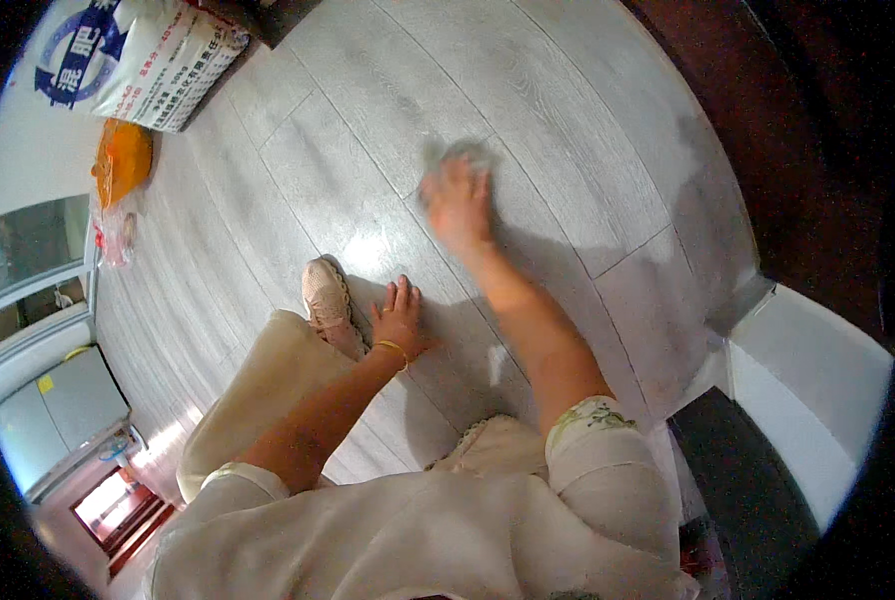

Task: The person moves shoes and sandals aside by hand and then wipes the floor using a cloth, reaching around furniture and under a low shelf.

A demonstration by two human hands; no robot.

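My right hand [457, 200] reaches far forward over the grey plank floor [348, 130], smeared by motion. Its fingers press down on a small, blurred grey-green thing [480, 156], perhaps a rag; its kind does not show clearly. My left hand [398, 318] rests on the floor with its fingers stretched out, a yellow bracelet at the wrist, and holds nothing. Just beside it, on the left, is my beige shoe [326, 295].
A large printed white sack [183, 70] stands at the far left, with an orange bag [125, 160] and a clear plastic bag [118, 238] beside it. Dark furniture [778, 130] edges the floor on the right, above a white panel [808, 365]. A grey cabinet [78, 395] stands left.
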